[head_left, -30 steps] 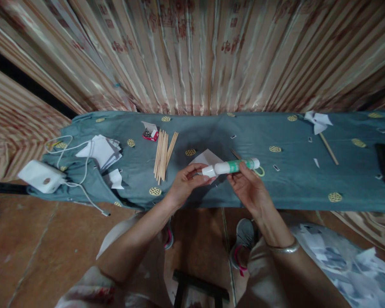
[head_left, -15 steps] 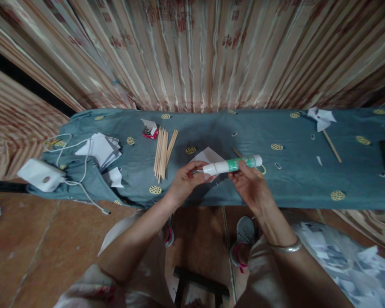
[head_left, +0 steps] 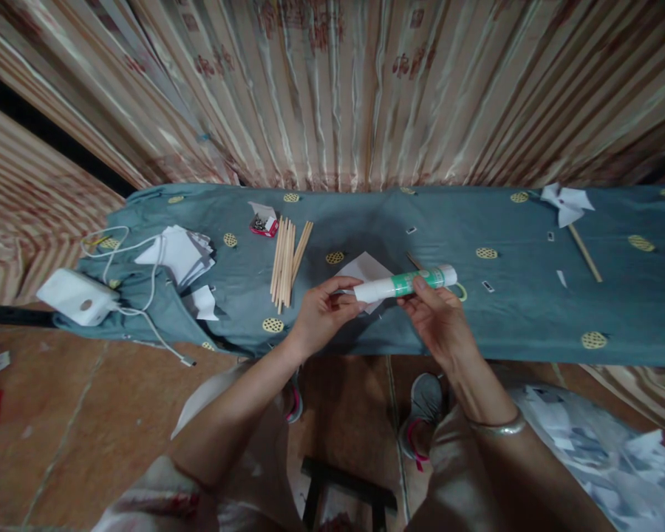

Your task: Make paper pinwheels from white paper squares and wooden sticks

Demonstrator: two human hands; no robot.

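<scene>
A white glue stick with a green label (head_left: 404,284) lies crosswise between both hands, over the blue-green cloth of the table (head_left: 521,310). My right hand (head_left: 440,321) grips the stick's body from below. My left hand (head_left: 322,314) pinches its white cap end with fingers curled. A white folded paper (head_left: 366,266) lies on the cloth just behind the hands. A bundle of several wooden sticks (head_left: 285,260) lies to the left of my left hand.
A small red box of pins (head_left: 263,223) sits behind the sticks. A pile of white paper (head_left: 177,255), a white charger (head_left: 77,297) with its cable lie at the left end. A paper pinwheel on a stick (head_left: 570,210) lies far right. Striped curtain behind.
Hands and glue stick have held nearly the same pose; the view has shifted slightly, and the left fingers have closed a little more on the cap end.
</scene>
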